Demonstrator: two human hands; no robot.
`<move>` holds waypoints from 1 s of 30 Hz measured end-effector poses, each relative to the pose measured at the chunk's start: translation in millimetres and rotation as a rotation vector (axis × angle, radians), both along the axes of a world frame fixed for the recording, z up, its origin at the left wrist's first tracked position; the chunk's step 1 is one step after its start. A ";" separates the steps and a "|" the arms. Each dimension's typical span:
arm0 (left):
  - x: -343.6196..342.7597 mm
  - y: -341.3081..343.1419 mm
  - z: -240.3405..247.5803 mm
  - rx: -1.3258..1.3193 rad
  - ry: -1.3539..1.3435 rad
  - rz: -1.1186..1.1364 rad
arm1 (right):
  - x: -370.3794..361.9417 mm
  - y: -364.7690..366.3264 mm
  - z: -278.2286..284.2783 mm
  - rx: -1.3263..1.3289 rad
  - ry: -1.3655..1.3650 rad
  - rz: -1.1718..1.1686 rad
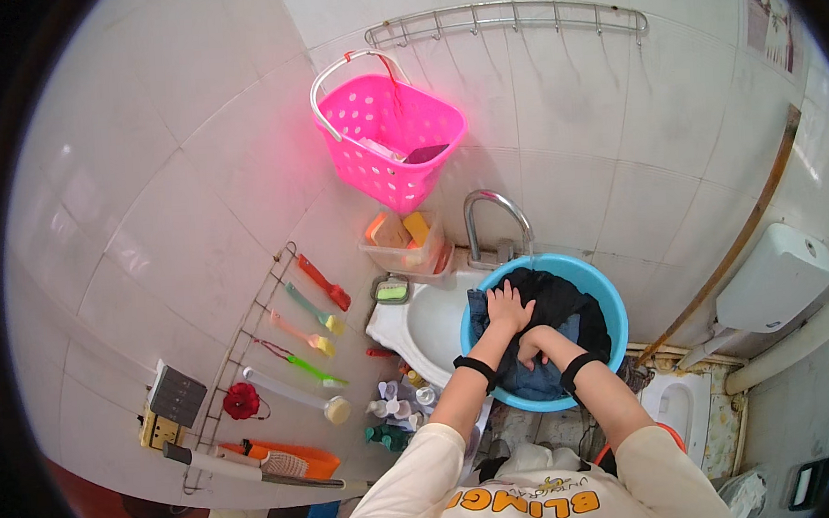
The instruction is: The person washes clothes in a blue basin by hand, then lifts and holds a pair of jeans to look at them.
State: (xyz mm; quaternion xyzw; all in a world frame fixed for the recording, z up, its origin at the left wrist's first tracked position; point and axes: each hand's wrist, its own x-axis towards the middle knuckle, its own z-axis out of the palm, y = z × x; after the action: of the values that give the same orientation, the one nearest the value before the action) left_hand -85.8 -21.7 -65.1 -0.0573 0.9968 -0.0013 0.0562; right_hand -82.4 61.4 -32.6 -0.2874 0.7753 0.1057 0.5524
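Observation:
A light blue basin rests at the sink's right side, filled with clothes. Black cloth lies toward its far side, and a blue denim garment is bunched nearer me. My left hand presses flat on the dark cloth, its fingers spread and pointing away. Just nearer and to the right, my right hand bends down at the wrist, with its fingers curled into the denim garment; the fingertips are partly sunk in the folds. A curved metal faucet reaches over the basin's far rim.
The white sink sits left of the basin. A pink basket hangs above a clear sponge box. Brushes hang on a wall rack, with bottles below. A wooden pole leans right, near a white cistern.

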 end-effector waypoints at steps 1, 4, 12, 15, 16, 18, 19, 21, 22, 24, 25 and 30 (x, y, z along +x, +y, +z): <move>0.1 -1.2 -1.0 -0.005 0.000 -0.001 | 4.6 0.7 -2.9 0.001 -0.009 -0.002; -2.0 1.3 1.2 -0.007 -0.007 -0.009 | 1.4 3.7 -5.5 0.008 -0.002 -0.006; 2.7 -0.3 -3.8 -0.011 0.000 -0.001 | 3.6 -1.5 -2.4 0.024 0.005 -0.005; -1.5 -0.2 -1.1 0.010 0.002 -0.001 | 1.1 -3.8 -4.5 0.044 -0.004 0.021; -1.1 0.7 -0.2 0.021 -0.012 -0.002 | -0.6 -3.7 -5.4 0.046 -0.002 0.017; -0.1 -0.4 -1.7 0.022 -0.016 0.000 | 0.1 -3.9 -7.7 0.040 -0.006 0.015; -0.2 -0.7 -2.1 0.017 -0.017 0.000 | 0.1 -4.0 -8.4 0.039 -0.008 0.013; -0.3 0.6 -1.7 0.013 -0.018 -0.004 | -0.7 -0.7 -11.7 0.039 -0.007 0.000; 0.0 0.9 -1.4 0.019 -0.014 -0.006 | -1.6 -0.7 -13.0 0.033 -0.006 -0.007; -0.4 1.4 -3.1 0.024 -0.007 -0.014 | -4.2 0.8 -13.4 0.021 0.002 -0.030; 1.0 1.8 -4.5 0.007 0.034 -0.025 | -3.7 2.7 -14.2 0.008 0.005 -0.045; 17.9 -10.9 -14.4 0.041 0.219 -0.076 | 14.5 22.7 22.7 -0.171 0.090 -0.134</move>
State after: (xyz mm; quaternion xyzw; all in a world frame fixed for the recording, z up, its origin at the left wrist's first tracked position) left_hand -68.0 -32.6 -79.5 -0.0181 0.9982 0.0235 -0.0519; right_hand -67.9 84.1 -10.0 -0.2763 0.8230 0.0148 0.4962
